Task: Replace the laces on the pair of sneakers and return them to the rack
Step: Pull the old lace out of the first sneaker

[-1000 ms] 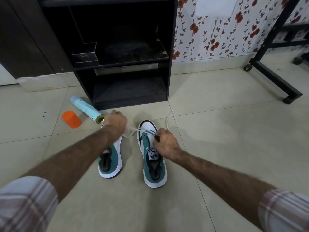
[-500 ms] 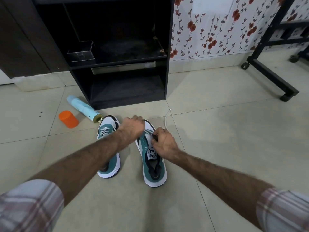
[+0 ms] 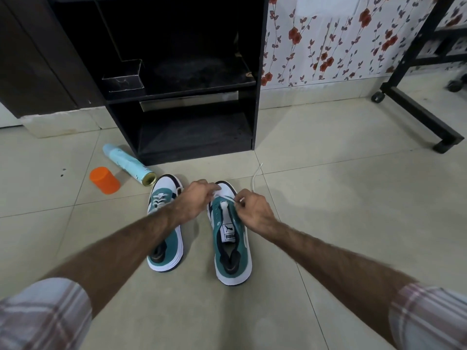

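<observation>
Two teal and white sneakers stand side by side on the tiled floor. The left sneaker (image 3: 164, 228) has white laces across its front. The right sneaker (image 3: 231, 246) has its tongue exposed. My left hand (image 3: 199, 198) reaches across to the right sneaker's toe end and pinches the white lace (image 3: 255, 176) there. My right hand (image 3: 252, 210) pinches the lace at the eyelets on the shoe's right side. A loose lace end trails onto the floor beyond the toe. The black shoe rack (image 3: 182, 102) stands open straight ahead.
A light blue spray can (image 3: 127, 164) lies on the floor left of the rack, with an orange cap (image 3: 104, 180) beside it. A black wheeled frame (image 3: 414, 109) stands at the right. Flowered wallpaper covers the wall behind.
My left hand moved right, from over the left sneaker to the toe of the right sneaker. My right hand stayed at the right sneaker's eyelets.
</observation>
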